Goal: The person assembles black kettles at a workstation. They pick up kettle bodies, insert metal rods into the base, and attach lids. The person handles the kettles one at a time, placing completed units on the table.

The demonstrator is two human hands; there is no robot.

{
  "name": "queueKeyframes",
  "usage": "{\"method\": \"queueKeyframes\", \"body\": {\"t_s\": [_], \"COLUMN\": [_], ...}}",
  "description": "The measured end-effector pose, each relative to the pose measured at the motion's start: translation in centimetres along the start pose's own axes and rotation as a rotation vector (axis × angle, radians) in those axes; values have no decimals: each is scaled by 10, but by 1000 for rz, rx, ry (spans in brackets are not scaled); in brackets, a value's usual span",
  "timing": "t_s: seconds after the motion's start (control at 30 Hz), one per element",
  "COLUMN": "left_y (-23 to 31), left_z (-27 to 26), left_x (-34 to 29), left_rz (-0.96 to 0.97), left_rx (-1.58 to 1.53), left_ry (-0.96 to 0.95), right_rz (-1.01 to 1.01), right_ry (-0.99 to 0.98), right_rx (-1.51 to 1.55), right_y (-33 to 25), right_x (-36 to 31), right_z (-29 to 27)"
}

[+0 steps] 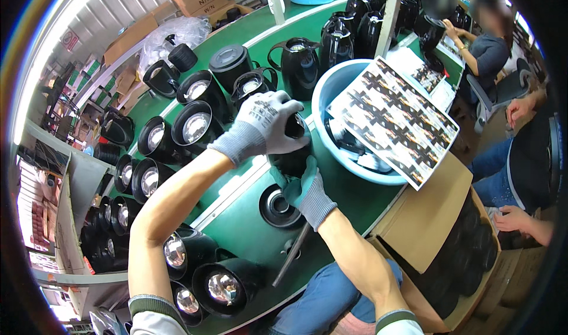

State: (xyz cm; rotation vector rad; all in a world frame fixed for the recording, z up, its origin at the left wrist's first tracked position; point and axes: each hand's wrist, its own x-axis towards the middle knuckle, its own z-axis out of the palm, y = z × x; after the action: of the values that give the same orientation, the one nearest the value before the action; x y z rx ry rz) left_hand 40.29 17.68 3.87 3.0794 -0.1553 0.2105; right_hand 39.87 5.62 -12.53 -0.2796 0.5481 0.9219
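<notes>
A black vacuum-jug body (pixel 291 159) stands between my hands, partly hidden by the gloves. My left hand (pixel 267 125), in a grey knit glove, curls its fingers over the top of it. Lower down, my right hand (pixel 305 192), in a glove with a green coated palm, closes round its bottom end. Just below on the green table lies a round black ringed part (pixel 280 206). A metal rod (pixel 292 256) lies closer to me.
Black jug bodies with shiny liners (pixel 195 127) crowd the left. Finished-looking jugs (pixel 300 69) stand behind. A blue basin (pixel 322 89) bears a printed sheet (pixel 395 122). An open carton (pixel 417 231) of black parts is at right. Other people (pixel 494 45) sit at the right.
</notes>
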Motion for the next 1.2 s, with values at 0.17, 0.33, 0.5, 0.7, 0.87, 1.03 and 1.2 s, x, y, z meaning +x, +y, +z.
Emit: {"method": "queueKeyframes", "body": {"t_s": [0.17, 0.33, 0.5, 0.7, 0.87, 1.03, 1.2], "left_y": [-61, -206, -254, -245, -209, -119, -36], "left_z": [11, 5, 39, 44, -80, -169, -201], "left_x": [28, 73, 113, 118, 63, -30, -163], "left_rz": [366, -375, -797, -489, -137, -164, -277], "left_rx": [-403, 212, 134, 270, 322, -99, -238], "left_ry": [182, 319, -208, 610, 969, 739, 580], "right_rz": [-2, -47, -7, -102, -120, -148, -32], "right_ry": [20, 78, 122, 145, 199, 160, 23], "right_rx": [-37, -172, -154, -36, -4, 15, -33], "right_y": [-12, 5, 0, 11, 21, -13, -18], "right_x": [12, 8, 5, 23, 79, 134, 122], "right_z": [6, 8, 12, 19, 46, 72, 64]}}
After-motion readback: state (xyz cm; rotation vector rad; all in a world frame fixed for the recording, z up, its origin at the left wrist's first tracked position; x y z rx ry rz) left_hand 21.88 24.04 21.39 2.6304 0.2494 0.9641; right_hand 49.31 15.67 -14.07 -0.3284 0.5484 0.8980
